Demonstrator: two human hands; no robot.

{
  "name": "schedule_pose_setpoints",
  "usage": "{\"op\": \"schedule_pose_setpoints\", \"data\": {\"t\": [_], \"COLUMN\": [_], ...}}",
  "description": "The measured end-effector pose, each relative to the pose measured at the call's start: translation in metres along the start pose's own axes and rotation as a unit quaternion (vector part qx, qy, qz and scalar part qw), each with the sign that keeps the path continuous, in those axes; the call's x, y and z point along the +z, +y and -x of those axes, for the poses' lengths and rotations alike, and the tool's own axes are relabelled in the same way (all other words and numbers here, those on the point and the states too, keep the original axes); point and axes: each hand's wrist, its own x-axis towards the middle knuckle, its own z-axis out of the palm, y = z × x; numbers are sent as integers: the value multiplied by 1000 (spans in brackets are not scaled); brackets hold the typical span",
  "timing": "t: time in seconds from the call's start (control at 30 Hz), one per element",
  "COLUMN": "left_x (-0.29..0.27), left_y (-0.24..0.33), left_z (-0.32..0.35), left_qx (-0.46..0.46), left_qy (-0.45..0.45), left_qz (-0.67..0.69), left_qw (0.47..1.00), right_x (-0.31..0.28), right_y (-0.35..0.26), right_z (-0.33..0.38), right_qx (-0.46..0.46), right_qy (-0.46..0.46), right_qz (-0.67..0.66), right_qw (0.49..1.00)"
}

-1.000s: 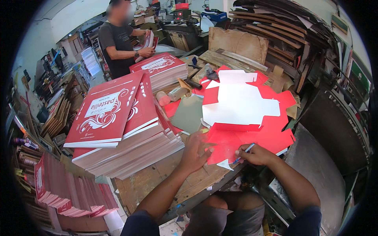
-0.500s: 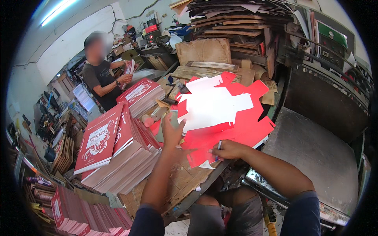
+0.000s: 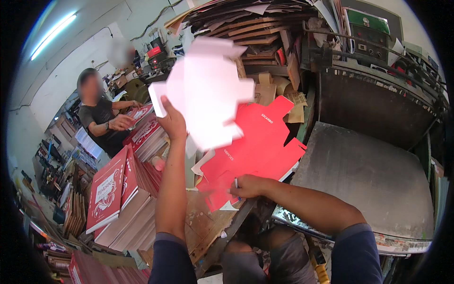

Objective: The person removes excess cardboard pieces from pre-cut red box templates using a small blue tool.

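Note:
A die-cut cardboard box blank, white side toward me and blurred by motion, is raised off the pile. My left hand grips it at its left flap, thumb up along the edge. Below lies a pile of red box blanks with notched edges and tabs. At the pile's near edge, my right hand is closed around a slim pen-like tool, most of it hidden by the fingers. Its fingers rest close to the red card.
Stacked red-and-white printed covers stand left on the wooden table. A machine with a flat metal bed fills the right. Boards and sheets are piled behind. A co-worker handles covers at the far left.
My left hand has taken hold of the white-sided blank and lifted it up and left off the pile, baring a red one. The view has turned right. The co-worker's hands have lowered.

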Motion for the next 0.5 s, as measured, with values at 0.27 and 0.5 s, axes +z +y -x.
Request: {"op": "schedule_pose_setpoints", "data": {"t": [0.27, 0.5], "left_x": [-26, -95], "left_y": [-20, -77], "left_z": [83, 126], "left_qx": [426, 316], "left_qy": [-580, -627], "left_qz": [-180, -336], "left_qw": [670, 627], "right_x": [3, 4], "right_y": [-6, -8], "right_z": [-4, -9], "right_qx": [-19, -14], "right_qy": [-4, -31], "right_qz": [13, 12], "right_qw": [1000, 999]}}
